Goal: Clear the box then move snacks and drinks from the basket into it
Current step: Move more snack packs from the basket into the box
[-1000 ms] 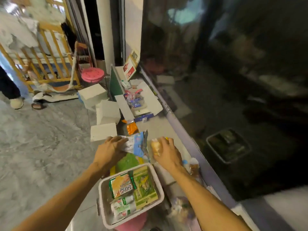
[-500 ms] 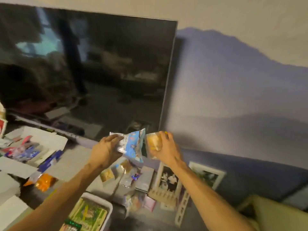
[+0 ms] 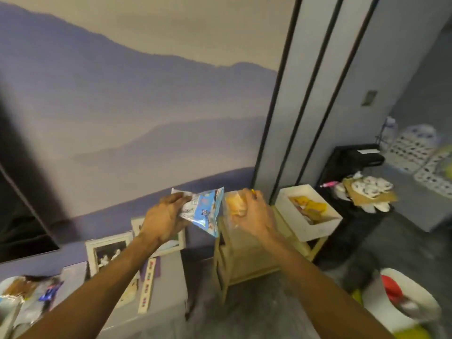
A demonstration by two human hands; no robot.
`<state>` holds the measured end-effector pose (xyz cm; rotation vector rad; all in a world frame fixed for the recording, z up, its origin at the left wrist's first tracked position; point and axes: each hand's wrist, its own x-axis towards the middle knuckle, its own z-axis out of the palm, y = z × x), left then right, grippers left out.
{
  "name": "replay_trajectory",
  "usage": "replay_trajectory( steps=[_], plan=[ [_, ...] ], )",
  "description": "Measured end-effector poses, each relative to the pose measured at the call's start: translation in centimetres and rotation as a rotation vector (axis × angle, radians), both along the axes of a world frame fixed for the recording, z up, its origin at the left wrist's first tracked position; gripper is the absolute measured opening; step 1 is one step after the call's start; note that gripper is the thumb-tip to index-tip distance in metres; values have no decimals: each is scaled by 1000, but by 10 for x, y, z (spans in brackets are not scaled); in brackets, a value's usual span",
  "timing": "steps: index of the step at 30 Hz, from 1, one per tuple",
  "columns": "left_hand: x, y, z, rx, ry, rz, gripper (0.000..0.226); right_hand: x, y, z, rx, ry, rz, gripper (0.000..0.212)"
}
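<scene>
My left hand (image 3: 162,217) grips a blue and white snack packet (image 3: 204,211) held in the air. My right hand (image 3: 254,214) is closed on a clear bag with a yellow-orange bun (image 3: 234,204) inside. Both hands hover above a small wooden stool (image 3: 244,258). To the right of my right hand, a white foam box (image 3: 315,226) sits on the stool's far end, with yellow and orange packets (image 3: 309,206) inside it. The basket is out of view.
Framed photos (image 3: 110,250) lean against the mural wall on a low grey ledge (image 3: 168,285). Loose snack packets (image 3: 27,292) lie at bottom left. A black stand (image 3: 352,211) holds papers at right. A white bin (image 3: 406,302) sits at bottom right. A dark TV screen edge (image 3: 22,228) fills the left.
The view has swung to the right, from the basket and TV to the stool and white foam box. Both hands kept their packets and travelled right with the view.
</scene>
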<state>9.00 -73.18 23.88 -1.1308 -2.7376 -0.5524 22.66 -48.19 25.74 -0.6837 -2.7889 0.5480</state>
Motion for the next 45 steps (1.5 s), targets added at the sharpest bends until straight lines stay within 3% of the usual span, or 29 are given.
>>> replay_trajectory(
  steps=[4,5,7,8,12,18,23,29,37,39,42,45],
  plan=[
    [16,106,-10,-13,-21,-135,77,48,90,-3,66,9,-600,65],
    [18,131,-11,-18,-24,-169,77,59,107,-9,48,12,-576,70],
    [24,180,-13,-28,-22,-245,76,85,141,-17,3,-72,-280,88],
    [26,203,-14,-24,-23,-278,75,100,157,-16,-15,-54,-270,92],
    [21,292,-33,-40,-49,-380,69,122,223,-25,-62,-62,-393,85],
    [1,421,-55,-45,-81,-461,62,113,331,-43,-75,-125,-475,93],
    [-39,516,-100,-154,-144,-541,62,97,420,-60,-112,-233,-485,85],
    [-69,596,-120,-219,-178,-515,61,63,505,-79,-152,-275,-453,92],
    [-89,660,-143,-346,-263,-552,58,-18,605,-111,-123,-296,-276,85],
    [-92,673,-159,-356,-261,-520,57,-42,626,-120,-133,-287,-207,72],
    [-91,689,-180,-339,-168,-547,58,-73,649,-135,-176,-293,-85,49],
    [-83,705,-197,-469,-119,-573,45,-97,658,-161,-168,-381,23,53]
  ],
)
